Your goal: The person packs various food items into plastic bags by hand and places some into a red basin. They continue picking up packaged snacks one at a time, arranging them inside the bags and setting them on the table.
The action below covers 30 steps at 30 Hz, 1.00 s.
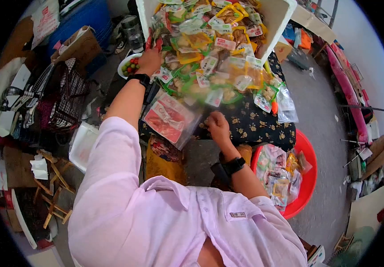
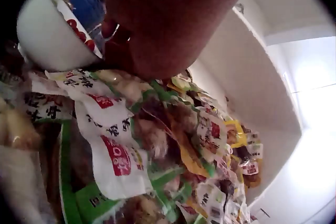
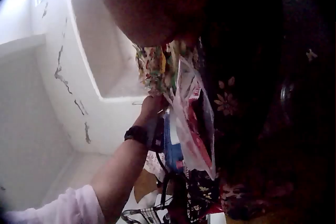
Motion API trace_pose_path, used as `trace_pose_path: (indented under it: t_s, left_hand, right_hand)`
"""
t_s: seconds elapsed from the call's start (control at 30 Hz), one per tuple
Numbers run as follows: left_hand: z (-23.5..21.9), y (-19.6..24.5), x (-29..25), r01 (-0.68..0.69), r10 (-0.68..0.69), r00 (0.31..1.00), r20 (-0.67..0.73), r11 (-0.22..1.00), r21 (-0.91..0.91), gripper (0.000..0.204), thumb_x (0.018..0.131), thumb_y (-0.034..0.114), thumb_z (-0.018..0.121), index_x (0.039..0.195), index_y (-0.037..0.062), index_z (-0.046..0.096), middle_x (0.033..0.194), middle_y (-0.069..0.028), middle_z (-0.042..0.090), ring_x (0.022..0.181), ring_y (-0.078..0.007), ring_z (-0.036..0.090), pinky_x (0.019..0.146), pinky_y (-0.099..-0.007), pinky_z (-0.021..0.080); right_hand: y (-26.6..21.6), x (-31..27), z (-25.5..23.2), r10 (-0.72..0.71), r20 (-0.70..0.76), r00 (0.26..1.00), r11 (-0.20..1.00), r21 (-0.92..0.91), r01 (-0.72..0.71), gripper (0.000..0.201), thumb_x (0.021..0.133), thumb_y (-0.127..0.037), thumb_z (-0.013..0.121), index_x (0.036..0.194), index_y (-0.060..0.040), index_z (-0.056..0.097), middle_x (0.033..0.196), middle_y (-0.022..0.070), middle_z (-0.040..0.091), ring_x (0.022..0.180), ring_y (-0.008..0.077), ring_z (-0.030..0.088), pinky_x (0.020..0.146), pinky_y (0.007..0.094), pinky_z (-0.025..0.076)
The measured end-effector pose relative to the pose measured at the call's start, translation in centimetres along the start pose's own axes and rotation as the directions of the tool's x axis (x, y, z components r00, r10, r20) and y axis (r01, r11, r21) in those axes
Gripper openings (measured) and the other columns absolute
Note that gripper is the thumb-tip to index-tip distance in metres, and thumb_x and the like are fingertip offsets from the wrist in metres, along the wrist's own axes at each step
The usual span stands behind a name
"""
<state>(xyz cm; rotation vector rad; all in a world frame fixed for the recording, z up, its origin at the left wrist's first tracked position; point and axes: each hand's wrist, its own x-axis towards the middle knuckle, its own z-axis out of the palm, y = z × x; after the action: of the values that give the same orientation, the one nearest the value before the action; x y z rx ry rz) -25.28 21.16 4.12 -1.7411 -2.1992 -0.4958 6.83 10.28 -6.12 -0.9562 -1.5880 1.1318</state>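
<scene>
My left hand (image 1: 150,61) reaches to the left side of the pile, with red packaging (image 1: 149,39) right at its fingertips; I cannot tell whether the fingers hold it. The back of that hand fills the top of the left wrist view and hides the fingers. Vacuum-sealed food packets (image 1: 210,62) with green and yellow borders lie heaped around it. Near the table's front edge, my right hand (image 1: 219,128) hangs loosely curled, with nothing visible in it. To its left lies a clear plastic bag (image 1: 191,129) with a red-and-white printed packet (image 1: 170,116) inside.
A white foam box (image 1: 281,22) lies tipped at the back, packets spilling onto the flowered black tablecloth (image 1: 245,127). A bowl (image 2: 50,29) of red and green fruit (image 1: 132,65) stands left. A red tub (image 1: 310,178) with packets sits on the floor at right.
</scene>
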Motion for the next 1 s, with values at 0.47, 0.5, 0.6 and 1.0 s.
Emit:
trace_pose_path:
  t_s: [0.47,0.5,0.6,1.0]
  left_hand:
    - [-10.5,1.2,-7.3,0.211,-0.19,0.961,0.202,0.025,-0.977,0.021,0.082,0.015,0.038,0.094,-0.0005,0.046,0.087,-0.0136,0.055,0.075,-0.023,0.055,0.063,-0.0312,0.045]
    - [-11.7,1.5,-8.6,0.301,-0.149,0.94,0.308,-0.068,-0.951,0.023,0.082,0.012,0.039,0.101,-0.001,0.044,0.095,-0.0116,0.054,0.078,-0.0201,0.057,0.061,-0.0315,0.049]
    - [-12.9,2.7,-12.2,0.355,-0.143,0.911,0.388,-0.21,-0.911,0.023,0.083,0.011,0.037,0.103,0.0012,0.042,0.098,-0.0122,0.052,0.083,-0.0209,0.056,0.067,-0.0344,0.049]
    - [-12.8,9.8,-26.4,0.391,0.096,0.911,0.401,-0.511,-0.765,0.022,0.081,0.008,0.041,0.1,-0.0008,0.049,0.096,-0.0098,0.055,0.087,-0.017,0.055,0.077,-0.0292,0.044]
  right_hand:
    - [-2.0,-0.4,-0.4,0.078,0.052,0.996,0.994,0.07,-0.082,0.02,0.077,-0.011,0.05,0.095,-0.0011,0.048,0.073,0.0071,0.052,0.064,0.0126,0.05,0.054,0.0268,0.04]
    - [-2.7,-0.4,-0.9,0.185,0.118,0.976,0.974,0.11,-0.198,0.023,0.078,-0.012,0.05,0.097,-0.0011,0.047,0.078,0.0067,0.052,0.069,0.0121,0.049,0.058,0.0272,0.04]
    - [-3.2,-1.0,-0.7,0.131,0.029,0.991,0.959,0.25,-0.134,0.023,0.078,-0.013,0.049,0.098,-0.0009,0.046,0.079,0.0057,0.052,0.067,0.012,0.049,0.057,0.0262,0.04]
    - [-8.8,-6.8,-3.2,0.297,0.085,0.951,0.826,0.476,-0.3,0.018,0.079,-0.016,0.049,0.092,-0.0032,0.048,0.078,0.0025,0.053,0.065,0.0094,0.05,0.055,0.0213,0.04]
